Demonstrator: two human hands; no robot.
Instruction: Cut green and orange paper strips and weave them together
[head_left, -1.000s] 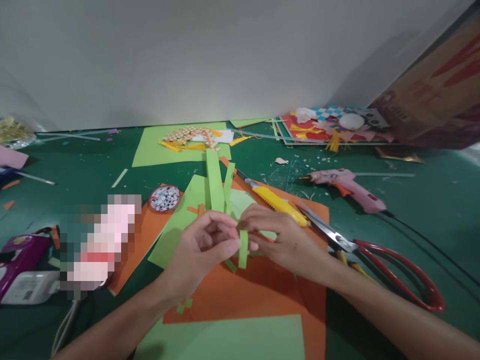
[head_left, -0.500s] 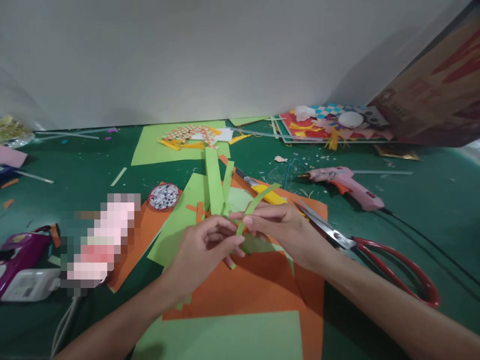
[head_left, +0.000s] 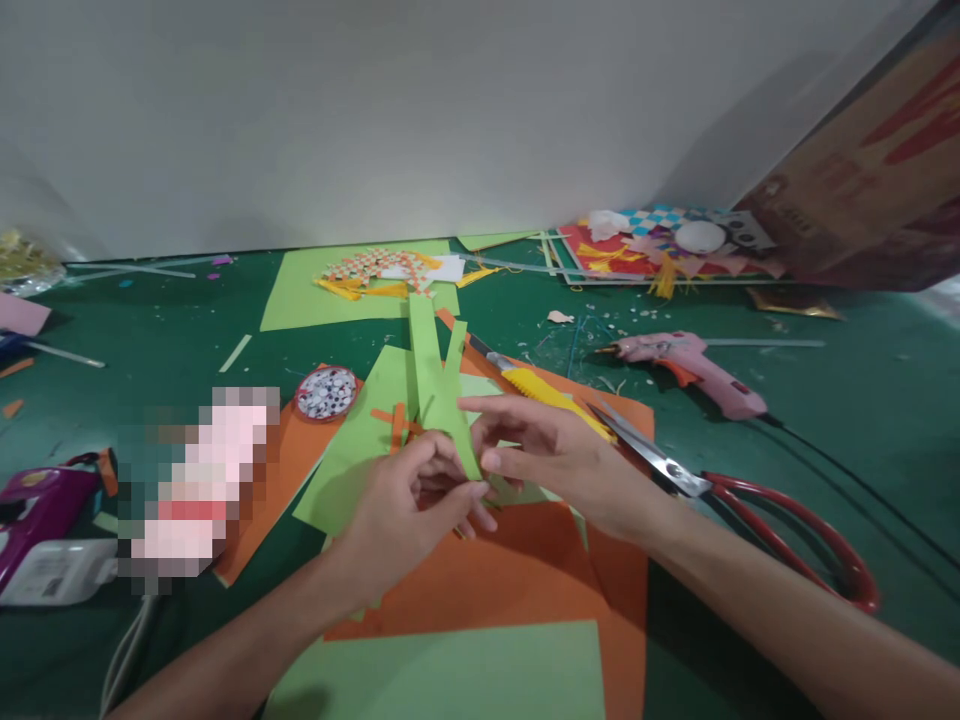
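A narrow green paper strip (head_left: 466, 447) stands up between my hands, its lower end at the fingertips of my left hand (head_left: 420, 490). My left thumb and fingers pinch it. My right hand (head_left: 536, 445) is just to the right, fingers curved and apart, its thumb tip close to the strip; whether they touch is unclear. Behind lie long green strips (head_left: 426, 350) and a small orange paper cross (head_left: 399, 425). Orange sheets (head_left: 517, 580) and a green sheet (head_left: 450, 675) lie below my hands.
A yellow cutter (head_left: 551, 390) and red-handled scissors (head_left: 675, 475) lie right of my hands. Farther right is a pink glue gun (head_left: 694, 370). To the left are a round dish of googly eyes (head_left: 327, 393) and a purple tool (head_left: 49, 510). Woven paper pieces (head_left: 375, 270) lie at the back.
The green strip's free end has swung from the upper right to the upper left. My right hand has opened off the strip and shifted slightly; my left hand has stayed nearly in place.
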